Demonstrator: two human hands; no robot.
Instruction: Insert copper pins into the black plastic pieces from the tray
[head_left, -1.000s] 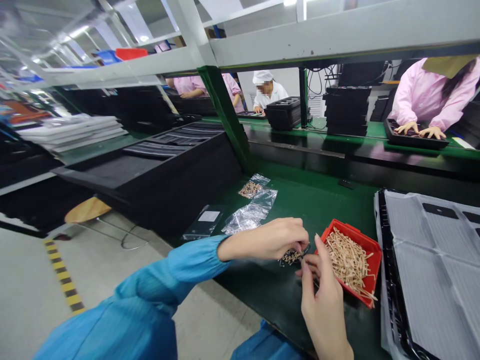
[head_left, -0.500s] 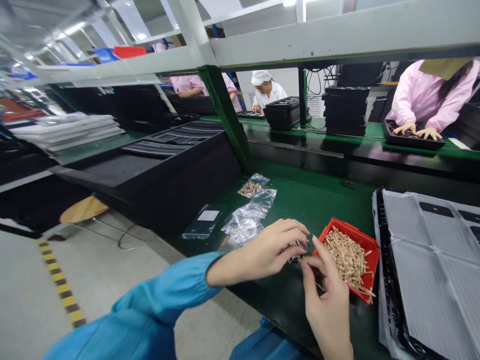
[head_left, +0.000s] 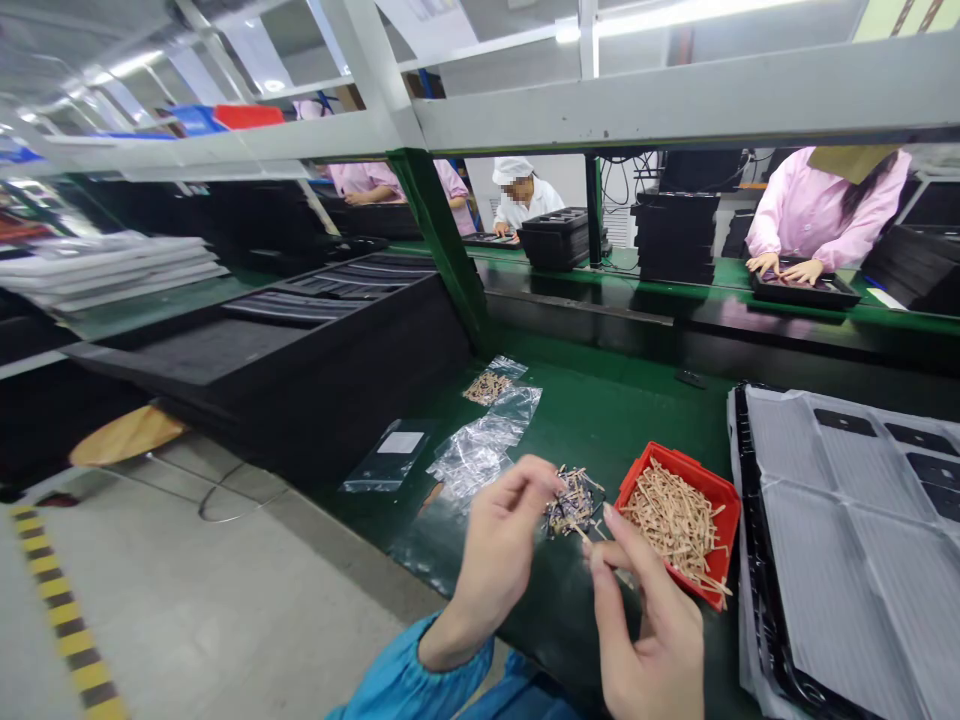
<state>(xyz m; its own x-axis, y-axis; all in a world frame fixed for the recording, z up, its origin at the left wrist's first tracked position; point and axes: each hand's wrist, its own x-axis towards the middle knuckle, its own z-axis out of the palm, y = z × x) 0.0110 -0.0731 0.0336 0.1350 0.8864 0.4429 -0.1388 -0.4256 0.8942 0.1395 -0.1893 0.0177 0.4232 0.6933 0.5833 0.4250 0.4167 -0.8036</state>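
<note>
Over the green table (head_left: 630, 400), my left hand (head_left: 499, 550) is closed, thumb and fingertips pinched at the left side of a loose pile of small tan and dark strips (head_left: 574, 498). Whatever lies in that pinch is too small to make out. My right hand (head_left: 652, 620) faces it with thumb and forefinger closed on a small tan strip (head_left: 582, 534), whose end points toward the pile. To the right, beside my right hand, stands a red bin (head_left: 729, 525) filled with thin tan strips (head_left: 671, 510).
Clear plastic bags (head_left: 480, 450) lie left of the pile, one bag of small pieces (head_left: 486, 388) behind. Black trays under white sheeting (head_left: 825, 540) stand at right. A large black tray stack (head_left: 360, 360) borders the left. Co-workers sit across the bench, one in pink (head_left: 817, 215).
My left hand has drawn back left and lower, uncovering the pile of strips. My right hand stays near the pile, and a tan strip now shows at its fingertips. The view has shifted slightly.
</note>
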